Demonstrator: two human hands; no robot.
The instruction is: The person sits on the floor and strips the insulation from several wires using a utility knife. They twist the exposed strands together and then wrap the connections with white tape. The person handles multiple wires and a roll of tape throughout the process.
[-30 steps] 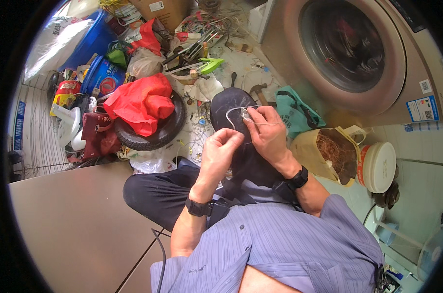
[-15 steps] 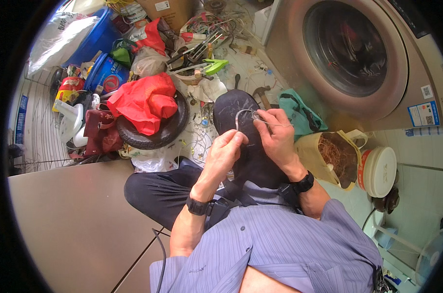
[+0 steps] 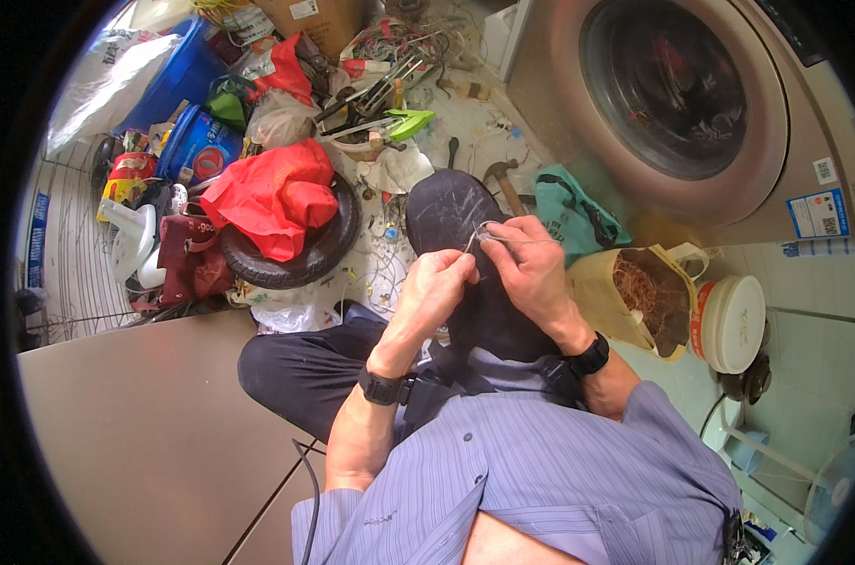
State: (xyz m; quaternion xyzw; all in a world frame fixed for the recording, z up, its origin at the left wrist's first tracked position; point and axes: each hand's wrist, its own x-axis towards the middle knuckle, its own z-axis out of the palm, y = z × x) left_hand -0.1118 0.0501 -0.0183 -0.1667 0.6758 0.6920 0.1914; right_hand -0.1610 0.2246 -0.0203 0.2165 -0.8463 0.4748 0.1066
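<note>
My left hand (image 3: 434, 287) and my right hand (image 3: 531, 268) work close together above my dark-trousered knee. A thin pale grey wire (image 3: 476, 233) arches in a small curve between them. The left thumb and fingertips pinch one part of it. On the other side, the right thumb and index finger grip it, and a fine strand sticks out across the right fingers. Beyond the knee, a hammer (image 3: 506, 185) with a wooden handle lies on the floor, beside a dark-handled tool (image 3: 453, 151).
To the right stand a cream bag (image 3: 592, 306) filled with reddish-brown wire strands, a lidded white bucket (image 3: 734, 325), a teal bag (image 3: 578, 215) and a front-loading washing machine (image 3: 555, 122). At left, a red bag (image 3: 272, 202) lies on a black tyre (image 3: 338, 250), among piled tools and scraps.
My hands have drawn slightly nearer each other. The curve of wire between them is now smaller and has shifted toward the right fingertips.
</note>
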